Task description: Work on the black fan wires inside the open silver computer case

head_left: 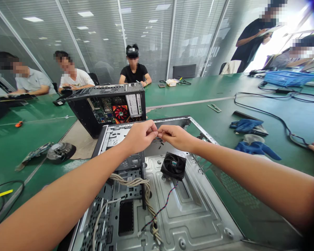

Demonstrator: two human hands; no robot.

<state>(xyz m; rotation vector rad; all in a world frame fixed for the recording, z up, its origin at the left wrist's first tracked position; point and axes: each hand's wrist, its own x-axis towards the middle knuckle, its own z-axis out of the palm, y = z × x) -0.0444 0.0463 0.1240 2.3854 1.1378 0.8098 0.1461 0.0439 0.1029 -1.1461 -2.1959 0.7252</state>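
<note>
My left hand [141,135] and my right hand [176,136] meet above the far end of an open metal computer case [193,198]. Thumb and fingers of both are pinched together, fingertips nearly touching. Whatever sits between them is too small to make out. Below my right hand, a black cooling fan [174,165] lies tilted on the case's bare metal floor, trailing a twisted red-and-blue cable [165,205]. Small dark pieces [161,144] show under my fingertips. A bundle of twisted beige cables [148,195] runs along the drive bay side of the case.
Behind stands a second computer tower [81,115] with a red fan inside. Left lie a round metal part [60,152] and a circuit board [35,153]. On the right are blue gloves [256,148], black cables [272,115] and a blue basket [288,78]. Several people are around the table.
</note>
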